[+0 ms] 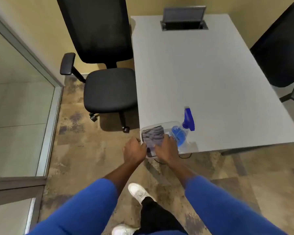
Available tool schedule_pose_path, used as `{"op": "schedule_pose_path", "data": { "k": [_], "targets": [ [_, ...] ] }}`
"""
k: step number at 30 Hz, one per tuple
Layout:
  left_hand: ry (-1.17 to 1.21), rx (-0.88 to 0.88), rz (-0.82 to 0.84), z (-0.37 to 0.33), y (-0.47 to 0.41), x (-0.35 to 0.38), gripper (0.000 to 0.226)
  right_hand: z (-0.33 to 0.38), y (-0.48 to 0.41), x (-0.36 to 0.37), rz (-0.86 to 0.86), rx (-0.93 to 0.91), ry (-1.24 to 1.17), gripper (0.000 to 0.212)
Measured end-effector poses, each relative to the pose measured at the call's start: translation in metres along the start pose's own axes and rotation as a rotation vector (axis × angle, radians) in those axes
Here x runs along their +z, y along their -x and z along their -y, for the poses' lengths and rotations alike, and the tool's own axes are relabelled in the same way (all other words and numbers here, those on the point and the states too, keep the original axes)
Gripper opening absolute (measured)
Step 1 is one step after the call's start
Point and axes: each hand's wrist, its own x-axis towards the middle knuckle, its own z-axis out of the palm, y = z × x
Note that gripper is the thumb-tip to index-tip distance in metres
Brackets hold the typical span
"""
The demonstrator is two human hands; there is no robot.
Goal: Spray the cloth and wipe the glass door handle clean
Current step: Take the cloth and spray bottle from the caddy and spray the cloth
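At the near left corner of the bench (210,73) stands a clear plastic tub (170,123), and the grey cloth (153,134) lies bunched inside its left half. The left hand (134,150) is at the tub's left rim, just off the bench edge, fingers curled toward the rim; whether they actually grip it I cannot tell. The right hand (166,148) rests over the tub's near side, touching the cloth's right edge with fingers slightly spread and bent down, not yet clamped on it. So the cloth lies directly ahead of and between both hands, the right one nearer. The blue spray bottle (182,133) stands in the tub's right part, just right of the right hand, nozzle pointing away. The door handle is not in view.
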Motion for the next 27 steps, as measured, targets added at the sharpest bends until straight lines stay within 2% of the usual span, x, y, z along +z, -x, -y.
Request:
{"op": "schedule_pose_path", "data": {
  "k": [2, 6, 12, 17, 21, 23, 27],
  "targets": [
    [0.044, -0.043, -0.026, 0.002, -0.006, 0.005, 0.019, -0.001, -0.005, 0.000, 0.018, 0.032, 0.008, 0.051],
    [0.132, -0.129, -0.033, 0.008, -0.009, 0.012, 0.019, -0.003, -0.010, 0.002, 0.050, 0.104, 0.066, 0.045],
    [0.159, -0.133, -0.058, 0.011, -0.010, 0.018, 0.025, -0.002, -0.019, 0.006, 0.032, 0.137, 0.136, 0.037],
    [0.154, -0.110, -0.023, 0.015, -0.010, 0.015, 0.034, -0.004, -0.015, -0.001, -0.004, 0.123, 0.050, 0.027],
    [0.128, -0.093, 0.009, 0.016, -0.011, 0.006, 0.040, 0.000, -0.002, -0.011, -0.089, 0.126, -0.087, 0.032],
    [0.125, -0.121, -0.036, 0.013, -0.008, -0.002, 0.044, 0.002, 0.007, -0.016, -0.135, 0.122, -0.136, 0.038],
    [0.322, -0.124, -0.138, -0.004, 0.006, -0.022, 0.060, 0.014, 0.024, -0.028, -0.259, 0.073, -0.180, 0.049]
  ]
}}
